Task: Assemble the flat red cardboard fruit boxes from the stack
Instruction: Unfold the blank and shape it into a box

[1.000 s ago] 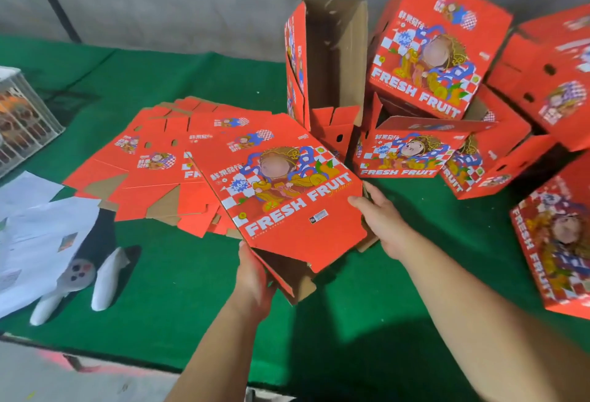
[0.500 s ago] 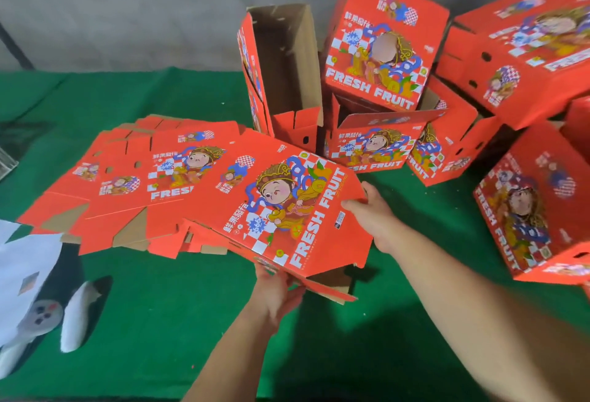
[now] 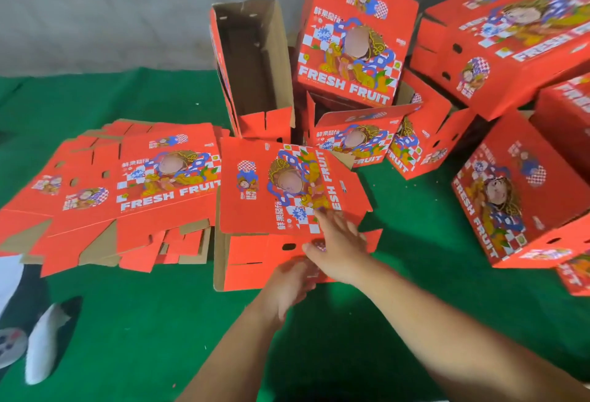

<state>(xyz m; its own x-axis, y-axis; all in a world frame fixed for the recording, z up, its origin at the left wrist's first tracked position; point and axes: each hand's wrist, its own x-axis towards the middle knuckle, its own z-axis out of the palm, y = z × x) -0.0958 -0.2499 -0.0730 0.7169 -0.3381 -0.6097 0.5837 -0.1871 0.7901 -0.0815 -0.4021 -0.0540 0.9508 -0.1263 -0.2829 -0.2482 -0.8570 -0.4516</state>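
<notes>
One red "FRESH FRUIT" box (image 3: 281,191) lies in front of me on the green table, partly opened, its printed panel up and a side panel with a handle slot facing me. My right hand (image 3: 340,246) grips its near right corner, fingers on the printed panel and thumb on the side panel. Just below it, my left hand (image 3: 289,285) holds the near edge of the side panel; this hand is blurred. The stack of flat red boxes (image 3: 127,191) lies to the left, fanned out.
An upright open box (image 3: 252,66) stands at the back. Several assembled red boxes (image 3: 351,40) are piled at the back and right. White paper and a white object (image 3: 44,344) lie at the near left. A grey wall is behind the table (image 3: 415,210).
The box has turned and come down off the stack onto the table in front of me. My right hand slid from its far right edge to the near corner, close to my left hand.
</notes>
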